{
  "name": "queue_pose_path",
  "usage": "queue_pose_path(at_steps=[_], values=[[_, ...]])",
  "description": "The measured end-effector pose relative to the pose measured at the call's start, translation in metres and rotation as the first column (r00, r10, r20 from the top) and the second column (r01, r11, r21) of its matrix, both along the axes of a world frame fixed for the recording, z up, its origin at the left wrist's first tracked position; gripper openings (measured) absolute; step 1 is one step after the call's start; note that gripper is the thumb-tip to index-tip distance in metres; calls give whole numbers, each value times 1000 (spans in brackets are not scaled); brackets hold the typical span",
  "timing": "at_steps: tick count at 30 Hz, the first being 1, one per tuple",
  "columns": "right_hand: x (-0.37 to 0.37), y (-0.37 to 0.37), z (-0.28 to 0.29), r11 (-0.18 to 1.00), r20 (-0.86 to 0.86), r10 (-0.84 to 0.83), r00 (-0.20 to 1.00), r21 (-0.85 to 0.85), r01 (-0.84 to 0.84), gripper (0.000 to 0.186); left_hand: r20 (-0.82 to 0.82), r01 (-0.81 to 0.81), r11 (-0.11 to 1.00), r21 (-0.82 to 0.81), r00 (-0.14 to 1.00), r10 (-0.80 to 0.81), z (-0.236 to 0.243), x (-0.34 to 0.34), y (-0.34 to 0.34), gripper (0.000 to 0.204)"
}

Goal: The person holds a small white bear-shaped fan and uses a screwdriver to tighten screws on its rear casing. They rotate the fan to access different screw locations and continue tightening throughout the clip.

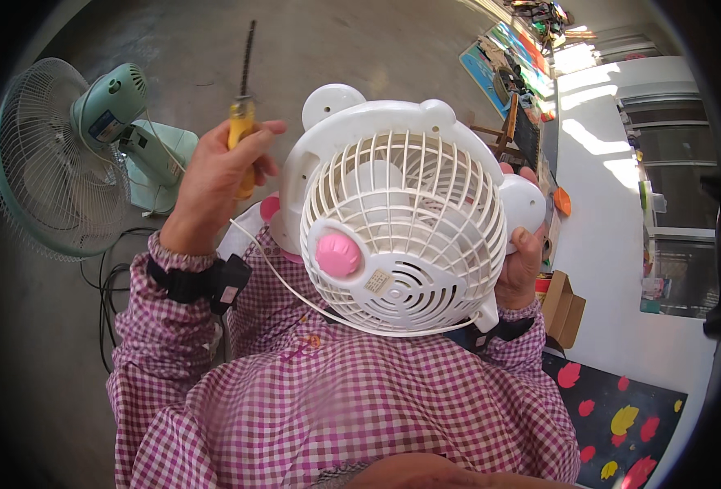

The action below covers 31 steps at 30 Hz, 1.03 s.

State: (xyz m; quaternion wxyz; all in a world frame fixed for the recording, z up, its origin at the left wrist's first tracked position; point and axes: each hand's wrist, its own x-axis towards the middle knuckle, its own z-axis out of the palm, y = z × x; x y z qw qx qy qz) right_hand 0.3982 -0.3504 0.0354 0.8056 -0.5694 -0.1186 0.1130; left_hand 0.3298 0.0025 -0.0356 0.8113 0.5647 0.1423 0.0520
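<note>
A small white fan (425, 187) rests at my lap, its caged back turned up toward me. On that back sit a pink knob (338, 255) and a ring of curved vents, and a white cord loops along its lower side. My right hand (523, 257) grips the fan by the rounded white lobe on its right side. In my left hand (228, 167), fingers closed, is a screwdriver (242, 122) with a yellow handle and a dark shaft pointing up, held apart from the fan.
To the left stands a green fan (63, 159) with a round wire guard, black cable (109, 285) on the floor beside it. A cardboard box (563, 314) is at the right, above a dark mat (613, 416) with leaf shapes. Farther off leans a colourful board (491, 65).
</note>
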Motion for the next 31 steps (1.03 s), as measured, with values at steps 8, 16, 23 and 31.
queue_pose_path(at_steps=[8,16,23,31], values=[[-13,7,-36,999,65,34,997,-22,-32,80,-14,119,989,-87,993,-120,-28,6,1,19],[-41,16,-90,997,119,40,992,-77,-31,81,-16,4,993,-119,1000,-6,-89,13,-10,19],[-63,17,-133,903,376,361,853,-369,-220,72,10,39,989,-142,999,-38,-147,-2,-8,16],[-65,35,-122,834,281,494,823,-422,-357,75,23,-25,972,-234,999,31,-156,-23,0,13]])
